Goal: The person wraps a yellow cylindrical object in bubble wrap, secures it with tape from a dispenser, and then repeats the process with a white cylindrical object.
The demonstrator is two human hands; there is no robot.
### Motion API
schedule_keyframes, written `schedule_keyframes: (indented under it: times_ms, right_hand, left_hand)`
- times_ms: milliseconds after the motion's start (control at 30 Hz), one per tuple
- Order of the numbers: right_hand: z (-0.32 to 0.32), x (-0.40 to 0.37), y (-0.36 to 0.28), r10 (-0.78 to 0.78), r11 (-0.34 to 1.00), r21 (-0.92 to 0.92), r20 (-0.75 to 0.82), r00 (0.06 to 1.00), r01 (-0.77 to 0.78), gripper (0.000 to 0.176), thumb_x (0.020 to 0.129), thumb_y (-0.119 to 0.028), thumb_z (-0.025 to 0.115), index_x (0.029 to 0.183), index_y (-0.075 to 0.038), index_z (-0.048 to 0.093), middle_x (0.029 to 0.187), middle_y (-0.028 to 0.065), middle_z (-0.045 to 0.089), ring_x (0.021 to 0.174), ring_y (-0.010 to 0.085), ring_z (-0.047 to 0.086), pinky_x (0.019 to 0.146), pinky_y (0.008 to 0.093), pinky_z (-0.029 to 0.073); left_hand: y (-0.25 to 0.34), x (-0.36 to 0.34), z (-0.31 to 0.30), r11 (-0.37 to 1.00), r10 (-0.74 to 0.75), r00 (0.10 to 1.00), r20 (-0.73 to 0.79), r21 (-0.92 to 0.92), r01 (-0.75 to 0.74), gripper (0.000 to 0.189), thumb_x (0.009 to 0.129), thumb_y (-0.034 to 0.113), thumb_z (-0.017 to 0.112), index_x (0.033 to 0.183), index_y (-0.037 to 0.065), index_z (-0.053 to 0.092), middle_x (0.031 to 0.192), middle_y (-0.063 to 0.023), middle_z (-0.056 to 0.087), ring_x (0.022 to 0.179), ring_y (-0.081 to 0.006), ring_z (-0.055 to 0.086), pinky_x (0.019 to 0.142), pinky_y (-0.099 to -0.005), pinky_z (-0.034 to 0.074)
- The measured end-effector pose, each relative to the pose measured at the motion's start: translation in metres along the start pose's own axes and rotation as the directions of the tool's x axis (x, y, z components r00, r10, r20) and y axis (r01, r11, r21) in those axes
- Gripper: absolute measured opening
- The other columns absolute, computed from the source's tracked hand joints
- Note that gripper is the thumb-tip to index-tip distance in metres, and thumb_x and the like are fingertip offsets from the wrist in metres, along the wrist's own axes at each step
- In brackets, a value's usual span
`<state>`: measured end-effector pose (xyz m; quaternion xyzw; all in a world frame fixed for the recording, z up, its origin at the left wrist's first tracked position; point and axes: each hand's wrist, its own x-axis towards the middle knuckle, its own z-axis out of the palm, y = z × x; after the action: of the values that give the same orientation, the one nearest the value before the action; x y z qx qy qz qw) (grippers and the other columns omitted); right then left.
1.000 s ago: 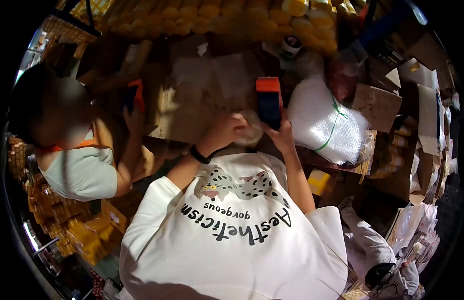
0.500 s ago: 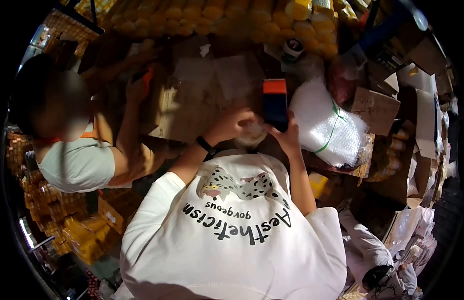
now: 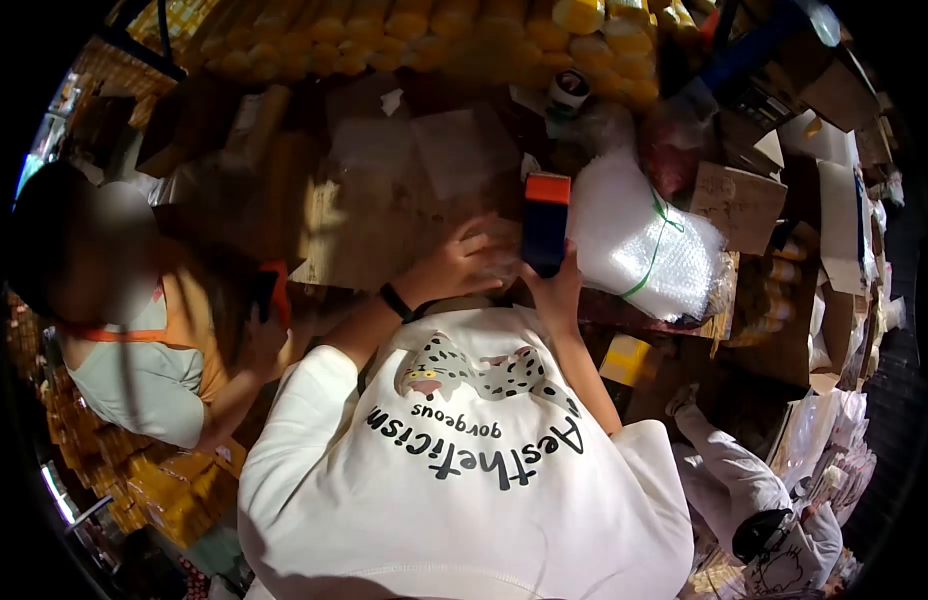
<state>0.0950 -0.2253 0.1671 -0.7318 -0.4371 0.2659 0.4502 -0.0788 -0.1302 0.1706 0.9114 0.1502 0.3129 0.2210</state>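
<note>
My right hand (image 3: 556, 290) is closed around the lower end of a dark blue block-shaped thing with an orange end (image 3: 546, 222), held upright over the table. Just to its left, my left hand (image 3: 472, 258), with a black band at the wrist, has its fingers stretched out and apart, slightly blurred. A pale, see-through thing (image 3: 501, 262) shows faintly by those fingertips, mostly hidden by them. Beside my right hand lies a bubble-wrap bundle (image 3: 639, 230) tied with green string.
Cardboard (image 3: 359, 235) and pale sheets (image 3: 459, 150) lie on the table ahead. Yellow rolls (image 3: 424, 25) are stacked at the back, near a small tub (image 3: 569, 90). At left, a co-worker (image 3: 134, 330) holds an orange and black thing (image 3: 272, 293). Another person (image 3: 754, 500) is at lower right.
My left hand has moved slightly left and down, its fingers now more spread. The blue and orange thing has shifted slightly down. The co-worker's hand with the orange thing has come down and nearer.
</note>
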Motion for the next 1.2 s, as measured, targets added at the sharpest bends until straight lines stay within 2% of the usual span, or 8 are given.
schedule_keyframes:
  times_ms: [133,367,533,667,900,933,1033,1200]
  right_hand:
    - [0.002,0.002,0.007,0.116,0.992,0.046,0.035,0.993,-0.118,0.061,0.068,-0.025,0.079,0.112,0.002,0.046,0.09,0.02,0.062,0.084,0.0331,0.062,0.075,0.0382,0.048]
    - [0.015,-0.03,0.001,0.179,0.982,0.065,-0.04,0.983,-0.176,0.061,0.073,-0.028,0.076,0.115,0.002,0.044,0.098,0.0201,0.059,0.088,0.031,0.058,0.079,0.0368,0.046]
    - [0.037,-0.029,0.008,0.146,0.942,0.316,-0.092,0.985,-0.111,0.058,0.082,-0.024,0.069,0.122,0.003,0.037,0.108,0.0154,0.052,0.095,0.0259,0.051,0.087,0.0339,0.041]
    - [0.05,-0.027,0.021,0.085,0.956,0.292,-0.206,0.975,-0.021,0.064,0.081,-0.02,0.069,0.126,0.004,0.031,0.108,0.0165,0.052,0.095,0.0277,0.051,0.09,0.0349,0.039]
    - [0.035,-0.019,0.004,0.006,0.998,0.059,-0.185,0.983,0.005,0.066,0.074,-0.015,0.075,0.124,0.003,0.036,0.108,0.017,0.055,0.096,0.0248,0.054,0.087,0.034,0.042]
    - [0.027,-0.021,-0.001,0.121,0.984,0.142,-0.108,0.987,-0.105,0.069,0.072,-0.015,0.077,0.125,0.004,0.037,0.112,0.02,0.055,0.099,0.0273,0.056,0.088,0.0355,0.043]
    - [0.015,-0.036,0.007,0.073,0.997,0.026,-0.142,0.987,-0.07,0.077,0.068,-0.017,0.08,0.127,0.004,0.035,0.105,0.0237,0.059,0.095,0.0335,0.06,0.085,0.0354,0.046]
    - [0.014,-0.046,0.021,0.015,0.997,0.073,-0.299,0.954,0.007,0.082,0.066,-0.019,0.084,0.128,0.004,0.036,0.113,0.0177,0.057,0.099,0.0246,0.056,0.088,0.0328,0.044]
  left_hand:
    - [-0.018,-0.007,0.026,0.967,-0.197,0.977,-0.076,-0.179,0.181,0.022,0.078,0.008,0.068,0.1,0.008,0.069,0.103,-0.0084,0.061,0.109,-0.0284,0.053,0.086,-0.0369,0.048]
    - [-0.003,0.001,0.034,0.959,-0.284,0.916,-0.284,-0.067,0.276,0.01,0.077,0.004,0.065,0.087,0.004,0.068,0.098,-0.0113,0.061,0.098,-0.0297,0.056,0.081,-0.0373,0.048]
    - [-0.015,0.022,0.049,0.943,-0.321,0.849,-0.419,-0.06,0.327,0.007,0.076,0.005,0.064,0.082,0.003,0.066,0.093,-0.012,0.06,0.09,-0.0308,0.056,0.079,-0.0389,0.046]
    - [-0.016,0.028,0.058,0.899,-0.438,0.802,-0.406,-0.188,0.395,0.009,0.072,0.005,0.065,0.081,0.004,0.062,0.089,-0.0116,0.058,0.085,-0.0308,0.055,0.074,-0.0397,0.046]
    - [0.006,0.035,0.047,0.802,-0.504,0.783,-0.364,0.139,0.581,0.025,0.071,0.009,0.062,0.095,0.01,0.059,0.096,-0.01,0.058,0.091,-0.0311,0.053,0.073,-0.0461,0.043]
    - [0.008,0.035,0.047,0.793,-0.522,0.797,-0.303,0.169,0.585,0.024,0.072,0.011,0.061,0.096,0.011,0.059,0.097,-0.0092,0.058,0.094,-0.0311,0.052,0.074,-0.0475,0.043]
    - [0.026,0.037,0.048,0.816,-0.46,0.857,-0.23,0.271,0.511,0.022,0.074,0.016,0.058,0.096,0.012,0.059,0.099,-0.0068,0.057,0.1,-0.0307,0.049,0.076,-0.051,0.041]
    - [0.041,0.044,0.066,0.789,-0.397,0.899,-0.186,0.432,0.438,0.023,0.074,0.022,0.057,0.096,0.015,0.057,0.096,-0.0055,0.054,0.092,-0.0274,0.048,0.072,-0.0479,0.042]
